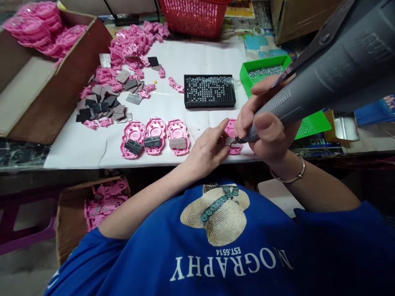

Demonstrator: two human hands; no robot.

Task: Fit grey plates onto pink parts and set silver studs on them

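Observation:
My right hand (268, 123) is wrapped round a grey electric screwdriver (311, 82), tilted so its tip meets a small grey plate (230, 140) in a pink plastic shell (231, 128). The fingers of my left hand (206, 150) press on that shell's left side and hold it against the white table sheet. Part of the shell is hidden behind both hands. To the left lie three more pink shells in a row: one with a dark plate (133, 146) set askew, one with a dark plate (152, 142), and one with a light grey plate (177, 143).
Behind the shells stands a black screw tray (210, 92); right of it is a green tray (247, 76) of screws. Pink parts (132, 45) and grey plates (105, 102) are heaped at left, beside a cardboard box (70, 61). A red basket (194, 18) stands at the back.

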